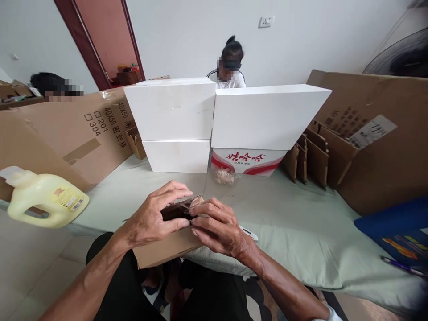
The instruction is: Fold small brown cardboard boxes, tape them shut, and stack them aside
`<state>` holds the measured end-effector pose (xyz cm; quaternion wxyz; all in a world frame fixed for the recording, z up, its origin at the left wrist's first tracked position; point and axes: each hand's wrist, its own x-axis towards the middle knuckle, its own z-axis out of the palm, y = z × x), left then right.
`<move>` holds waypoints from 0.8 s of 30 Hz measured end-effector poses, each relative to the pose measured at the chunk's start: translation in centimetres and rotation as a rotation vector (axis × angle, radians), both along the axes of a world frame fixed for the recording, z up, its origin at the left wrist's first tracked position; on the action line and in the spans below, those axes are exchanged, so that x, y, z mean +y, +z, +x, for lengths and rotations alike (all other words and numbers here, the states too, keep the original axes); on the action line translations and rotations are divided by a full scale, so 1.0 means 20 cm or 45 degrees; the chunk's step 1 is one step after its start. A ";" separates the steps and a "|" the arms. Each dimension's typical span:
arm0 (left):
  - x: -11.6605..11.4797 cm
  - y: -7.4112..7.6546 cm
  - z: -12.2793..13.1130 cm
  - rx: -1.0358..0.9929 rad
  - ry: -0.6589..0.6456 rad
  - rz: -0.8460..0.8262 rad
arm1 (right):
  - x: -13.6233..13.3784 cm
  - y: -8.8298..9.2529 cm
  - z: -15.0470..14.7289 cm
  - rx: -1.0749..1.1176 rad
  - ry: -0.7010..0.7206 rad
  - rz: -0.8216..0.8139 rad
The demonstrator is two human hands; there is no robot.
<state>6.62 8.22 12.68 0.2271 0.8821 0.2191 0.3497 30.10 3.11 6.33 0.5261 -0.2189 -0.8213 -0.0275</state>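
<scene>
A small brown cardboard box [163, 252] lies tilted at the near table edge, above my lap, with a dark opening facing up. My left hand [152, 214] grips its left part, fingers along the far side of the opening and thumb on the near side. My right hand [217, 225] is curled over the right end, its fingertips at the opening. A bit of clear, shiny plastic [191, 206] shows by those fingertips; whether they pinch it is hidden. Partly behind my right wrist lies a slim white object [249, 232].
Stacked white boxes [177, 113] and a red-and-white printed carton [249, 161] stand ahead, with crumpled clear plastic [224, 176] before them. Large cartons flank both sides. A yellow jug [50, 200] is left; a blue container [397, 236] and a pen [401, 265] are right. Two people sit beyond.
</scene>
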 end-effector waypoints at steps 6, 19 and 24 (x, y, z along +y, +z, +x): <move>0.02 -0.03 0.05 -0.171 -0.062 0.284 | 0.00 -0.01 0.00 0.054 0.010 -0.013; 0.01 -0.05 0.03 -0.156 0.246 0.837 | -0.03 0.01 0.00 0.280 -0.117 -0.113; -0.01 -0.06 0.03 -0.104 0.203 0.970 | -0.04 0.10 0.02 0.478 -0.027 -0.598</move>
